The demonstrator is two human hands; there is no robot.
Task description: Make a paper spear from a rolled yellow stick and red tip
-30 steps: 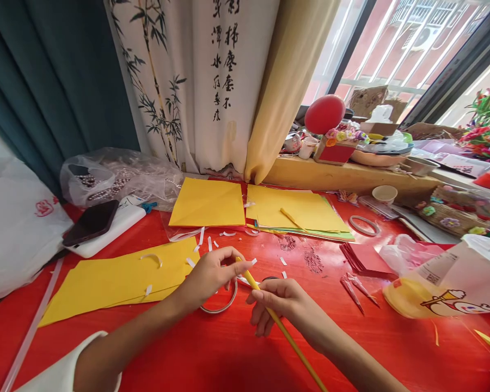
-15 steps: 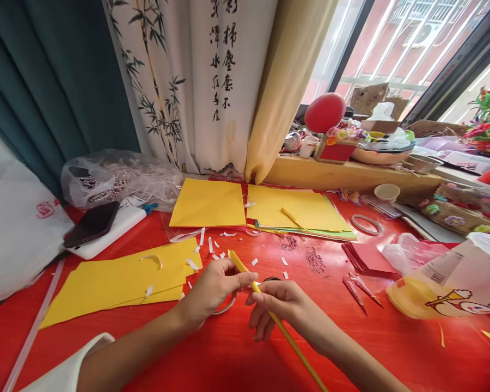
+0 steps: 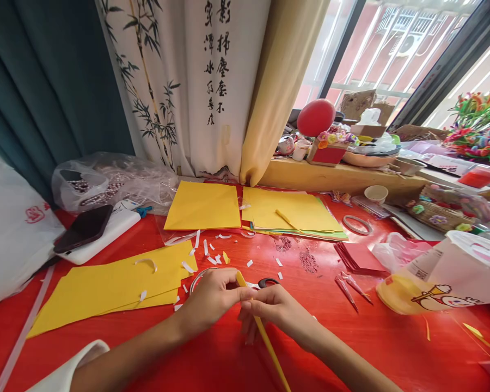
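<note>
A thin rolled yellow paper stick slants from between my two hands toward the bottom edge of the view. My left hand pinches it close to its upper end with thumb and fingers. Right beside it, my right hand grips the stick a little lower, its thumb against the paper and its lower fingers curled underneath. Behind the hands lie scissors, of which a dark handle shows, and a roll of tape, partly covered by my left hand. Small white paper scraps are scattered on the red table.
Yellow paper sheets lie at left, with more yellow stacks at the back. A phone rests on a white box. At right stand a large plastic cup and red paper pieces. A cluttered sill borders the window.
Both hands have come closer together and lower on the stick. A small yellow scrap now shows among the white ones, and more of the scissors is visible. The view has shifted slightly.
</note>
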